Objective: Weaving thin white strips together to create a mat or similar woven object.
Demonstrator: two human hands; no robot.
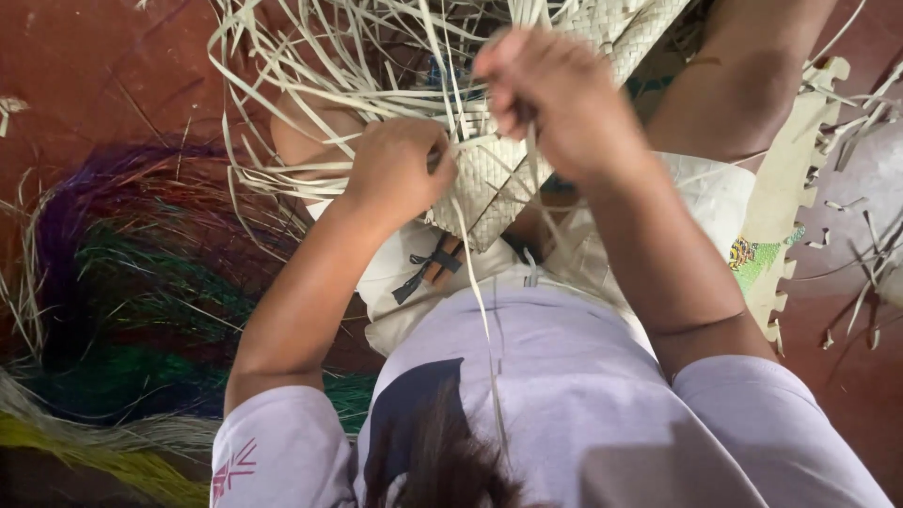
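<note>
A pale woven straw piece (489, 183) rests on my lap, with many loose flat straw strips (339, 56) fanning up and to the left from its edge. My left hand (400, 169) is closed on the woven edge and some strips at its left side. My right hand (550, 94) is raised just above the weave, with its fingers pinched on a thin strip. One long strip (489, 329) hangs down from the weave over my light purple shirt.
Bundles of dyed fibre, purple, red, green and yellow (113, 310), lie on the reddish floor (85, 66) at the left. A toothed-edge mat (785, 207) and more loose straw scraps (865, 254) lie at the right.
</note>
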